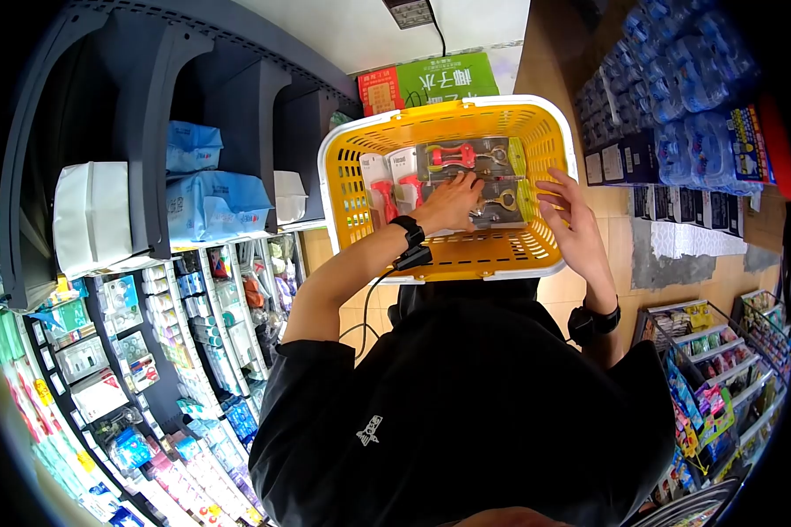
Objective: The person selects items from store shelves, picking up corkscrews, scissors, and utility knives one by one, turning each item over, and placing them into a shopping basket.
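A yellow plastic basket (pixel 457 261) with a white rim stands before me, with carded packages in it. My left hand (pixel 453 202) reaches inside, its fingers apart and resting on the packages in the middle. Near its fingertips lies a dark pack with a red tool (pixel 453 156). Another pack holding a gold-coloured metal tool (pixel 501 200) is beside the hand, partly covered. White cards with red T-shaped items (pixel 383 198) stand at the basket's left end. My right hand (pixel 573 220) is at the right rim, fingers spread, holding nothing.
Grey shelving (pixel 149 79) with white and blue packs is on the left, above racks of small goods. A green carton (pixel 448 77) stands behind the basket. Stacked bottle packs (pixel 677 70) are at the right, with a wire display rack (pixel 721 351) lower down. A cable (pixel 366 316) hangs by my left wrist.
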{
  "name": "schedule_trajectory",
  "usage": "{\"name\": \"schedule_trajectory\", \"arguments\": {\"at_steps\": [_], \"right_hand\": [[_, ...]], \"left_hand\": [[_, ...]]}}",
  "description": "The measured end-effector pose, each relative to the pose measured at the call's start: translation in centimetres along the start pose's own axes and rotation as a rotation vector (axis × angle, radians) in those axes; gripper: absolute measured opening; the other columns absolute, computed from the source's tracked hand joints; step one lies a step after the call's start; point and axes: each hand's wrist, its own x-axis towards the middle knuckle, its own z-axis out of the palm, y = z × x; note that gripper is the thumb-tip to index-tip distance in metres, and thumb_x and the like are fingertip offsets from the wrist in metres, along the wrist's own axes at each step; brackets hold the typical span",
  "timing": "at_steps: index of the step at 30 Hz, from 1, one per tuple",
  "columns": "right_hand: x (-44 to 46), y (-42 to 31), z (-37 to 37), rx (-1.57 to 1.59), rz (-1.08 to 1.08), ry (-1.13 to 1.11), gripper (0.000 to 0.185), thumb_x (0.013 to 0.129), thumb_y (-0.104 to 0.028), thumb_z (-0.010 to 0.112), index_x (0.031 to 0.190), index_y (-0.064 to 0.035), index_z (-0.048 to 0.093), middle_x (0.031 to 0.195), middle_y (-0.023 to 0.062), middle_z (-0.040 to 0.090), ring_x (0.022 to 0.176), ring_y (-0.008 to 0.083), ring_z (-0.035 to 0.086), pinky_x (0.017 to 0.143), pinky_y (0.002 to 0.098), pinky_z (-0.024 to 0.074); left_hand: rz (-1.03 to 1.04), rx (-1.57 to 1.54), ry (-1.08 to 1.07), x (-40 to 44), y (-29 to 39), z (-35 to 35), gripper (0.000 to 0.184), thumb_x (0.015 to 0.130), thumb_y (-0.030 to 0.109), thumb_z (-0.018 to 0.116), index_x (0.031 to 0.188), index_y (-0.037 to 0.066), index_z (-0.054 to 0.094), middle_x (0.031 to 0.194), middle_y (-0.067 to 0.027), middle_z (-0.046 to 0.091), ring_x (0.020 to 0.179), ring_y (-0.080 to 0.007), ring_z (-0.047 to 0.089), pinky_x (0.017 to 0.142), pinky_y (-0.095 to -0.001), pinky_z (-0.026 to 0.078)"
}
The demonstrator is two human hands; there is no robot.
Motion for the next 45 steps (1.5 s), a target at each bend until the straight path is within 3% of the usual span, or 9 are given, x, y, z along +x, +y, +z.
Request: {"name": "schedule_trajectory", "arguments": {"at_steps": [10, 16, 20, 22, 27, 30, 31, 34, 45], "right_hand": [[0.3, 0.2, 0.7, -0.009, -0.009, -0.046, 0.045, 0.098, -0.013, 0.058, 0.139, -0.0014, 0.044, 0.127, 0.0187, 0.062, 0.113, 0.0274, 0.063, 0.096, 0.0375, 0.0511], [0.4, -0.5, 0.9, -0.014, -0.02, -0.053, 0.043, 0.097, -0.012, 0.059, 0.137, -0.0023, 0.046, 0.125, 0.0173, 0.063, 0.112, 0.0265, 0.064, 0.096, 0.0371, 0.0511], [0.4, -0.5, 1.1, -0.028, -0.01, -0.063, 0.041, 0.097, -0.012, 0.059, 0.136, -0.0027, 0.048, 0.125, 0.0162, 0.063, 0.112, 0.0262, 0.064, 0.096, 0.0368, 0.0511], [0.6, -0.7, 1.4, -0.026, -0.004, -0.078, 0.04, 0.097, -0.013, 0.059, 0.134, -0.0029, 0.049, 0.125, 0.0151, 0.063, 0.111, 0.0259, 0.064, 0.095, 0.0372, 0.0513], [2.4, -1.1, 2.6, -0.106, -0.018, -0.225, 0.037, 0.098, -0.014, 0.058, 0.131, -0.0018, 0.051, 0.123, 0.0152, 0.065, 0.107, 0.0257, 0.065, 0.092, 0.0365, 0.0518], [3.2, -2.4, 3.7, -0.201, -0.027, -0.308, 0.035, 0.098, -0.015, 0.057, 0.13, -0.001, 0.052, 0.121, 0.0153, 0.065, 0.106, 0.0256, 0.065, 0.091, 0.0355, 0.0514], [3.5, -2.8, 4.1, -0.206, -0.036, -0.331, 0.035, 0.098, -0.016, 0.057, 0.129, -0.0008, 0.052, 0.121, 0.0154, 0.065, 0.105, 0.0257, 0.065, 0.091, 0.035, 0.0512], [3.8, -4.2, 4.9, -0.156, -0.085, -0.404, 0.035, 0.098, -0.016, 0.057, 0.13, -0.0011, 0.052, 0.121, 0.0146, 0.066, 0.105, 0.0253, 0.065, 0.092, 0.0349, 0.0509], [3.3, -8.7, 8.0, 0.22, -0.136, -0.656, 0.03, 0.1, -0.007, 0.054, 0.129, -0.0003, 0.052, 0.116, 0.0117, 0.064, 0.104, 0.018, 0.064, 0.094, 0.0319, 0.0495]], "left_hand": [[0.018, -0.01, 0.032, -0.3, -0.8, 0.4, 0.086, 0.07, 0.029, 0.086, 0.137, -0.005, 0.045, 0.133, -0.0169, 0.048, 0.128, -0.0355, 0.045, 0.101, -0.0414, 0.047], [0.043, -0.345, 0.063, -0.6, -2.9, -0.9, 0.072, 0.074, 0.028, 0.083, 0.133, 0.0, 0.052, 0.132, -0.0197, 0.053, 0.122, -0.036, 0.054, 0.1, -0.0397, 0.048], [-0.107, -0.414, 0.067, -2.7, -5.0, -2.6, 0.068, 0.081, 0.043, 0.076, 0.129, -0.001, 0.057, 0.124, -0.0227, 0.063, 0.113, -0.0352, 0.061, 0.097, -0.0385, 0.049], [-0.338, -0.583, 0.005, -4.4, -5.5, -4.0, 0.069, 0.086, 0.048, 0.071, 0.133, -0.001, 0.055, 0.127, -0.0205, 0.063, 0.117, -0.0316, 0.061, 0.096, -0.0383, 0.049], [-0.474, -0.823, 0.275, -9.5, -4.6, -7.2, 0.064, 0.091, 0.05, 0.065, 0.129, -0.002, 0.058, 0.121, -0.0182, 0.066, 0.112, -0.0266, 0.064, 0.092, -0.0341, 0.05], [-0.425, -0.986, 0.46, -12.0, -4.2, -6.7, 0.058, 0.093, 0.046, 0.064, 0.127, -0.002, 0.059, 0.121, -0.0161, 0.066, 0.11, -0.0225, 0.063, 0.092, -0.0322, 0.049], [-0.413, -1.105, 0.54, -12.6, -3.7, -6.4, 0.046, 0.097, 0.034, 0.063, 0.124, -0.002, 0.059, 0.118, -0.013, 0.067, 0.106, -0.0183, 0.063, 0.091, -0.0281, 0.048], [-0.348, -1.291, 0.745, -15.3, -1.3, -6.5, 0.034, 0.102, 0.024, 0.057, 0.123, -0.002, 0.06, 0.117, -0.0101, 0.067, 0.106, -0.016, 0.063, 0.093, -0.0277, 0.048], [-0.231, -1.346, 1.205, -23.8, 8.3, -8.8, 0.025, 0.099, 0.005, 0.056, 0.123, 0.0, 0.06, 0.121, -0.008, 0.065, 0.11, -0.0155, 0.063, 0.096, -0.0306, 0.048]]}}
